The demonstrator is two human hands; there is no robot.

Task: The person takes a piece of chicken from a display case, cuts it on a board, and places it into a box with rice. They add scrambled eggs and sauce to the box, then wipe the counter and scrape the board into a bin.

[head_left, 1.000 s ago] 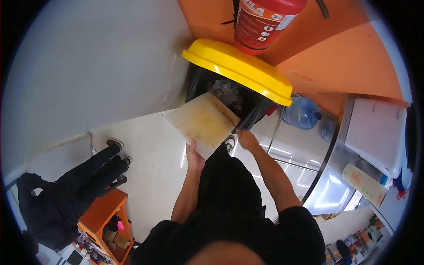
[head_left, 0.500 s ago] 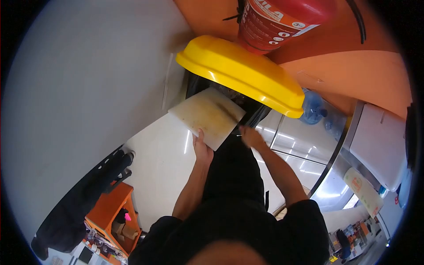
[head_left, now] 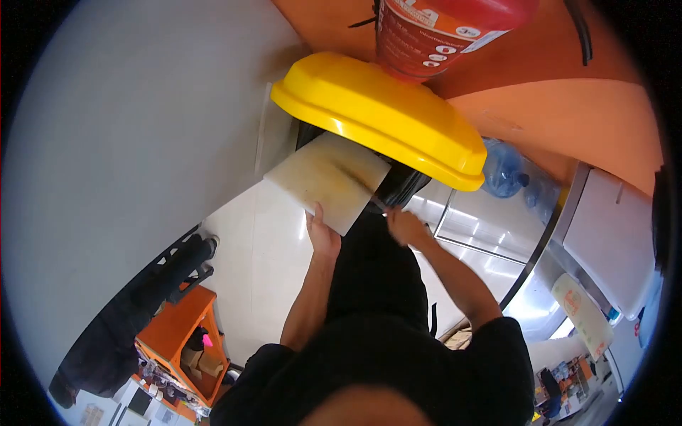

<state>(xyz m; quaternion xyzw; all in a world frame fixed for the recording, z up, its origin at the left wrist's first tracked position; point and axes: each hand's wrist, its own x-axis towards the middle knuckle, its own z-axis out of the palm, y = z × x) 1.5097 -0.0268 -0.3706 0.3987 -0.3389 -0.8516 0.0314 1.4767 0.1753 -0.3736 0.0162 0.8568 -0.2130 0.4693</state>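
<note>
A pale cutting board [head_left: 320, 181] with yellowish stains is tilted at the opening of a black-lined bin, under its raised yellow lid [head_left: 383, 117]. My left hand [head_left: 325, 233] grips the board's near edge, thumb on top. My right hand [head_left: 407, 227], closed round a knife handle, is just off the board's right corner. The knife blade [head_left: 359, 182] lies over the board's surface, slightly blurred. Black bin liner [head_left: 403, 186] shows to the right of the board; the bin's inside is mostly hidden.
A red fire extinguisher [head_left: 444, 35] hangs above the lid. Large blue water bottles [head_left: 503, 170] stand to the right of the bin. A grey panel [head_left: 149, 121] fills the left side. An orange shelf unit [head_left: 183, 334] is at lower left, a metal counter [head_left: 529, 305] at right.
The board has shifted slightly left and up in view. My right hand has turned a little, and the knife handle and blade now show more clearly across the board.
</note>
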